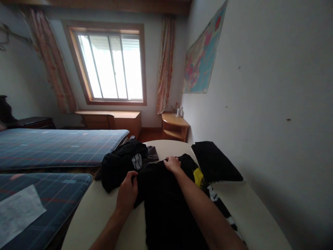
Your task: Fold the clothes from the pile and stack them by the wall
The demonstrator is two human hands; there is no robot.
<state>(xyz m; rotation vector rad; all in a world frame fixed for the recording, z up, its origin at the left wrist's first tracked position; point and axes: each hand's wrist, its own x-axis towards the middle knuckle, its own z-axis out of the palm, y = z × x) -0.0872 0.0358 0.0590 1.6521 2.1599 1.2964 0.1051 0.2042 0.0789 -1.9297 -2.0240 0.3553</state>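
Observation:
A black shirt lies spread on a pale round table, its near part running off the bottom of the view. Yellow and white patterning shows along its right side, partly behind my right forearm. My left hand pinches the cloth at the left sleeve edge. Farther along the top edge, my right hand is closed on the fabric near the shoulder or collar; I cannot tell which. Beyond my left hand sits a heap of black clothing with a white print. A folded black garment rests at the right.
Two plaid mattresses are on the left, the nearer one bearing a printed sheet of paper. A white wall runs close along the right. Behind the table stand a wooden corner shelf and a desk under the window.

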